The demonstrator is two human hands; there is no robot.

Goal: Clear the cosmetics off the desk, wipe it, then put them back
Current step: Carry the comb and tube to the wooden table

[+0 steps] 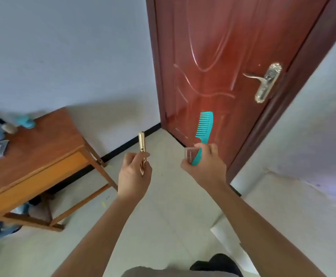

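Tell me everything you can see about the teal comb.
The teal comb looks like glossy plastic, with wide teeth along its left edge and a narrow handle below. It stands nearly upright in the air, in front of the red-brown door. The right hand grips its handle, together with a small clear case.

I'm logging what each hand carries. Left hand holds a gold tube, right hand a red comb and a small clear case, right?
Not quite: the head view shows the comb is teal, not red. The rest stands: the left hand holds the gold tube, the right hand the comb and small clear case.
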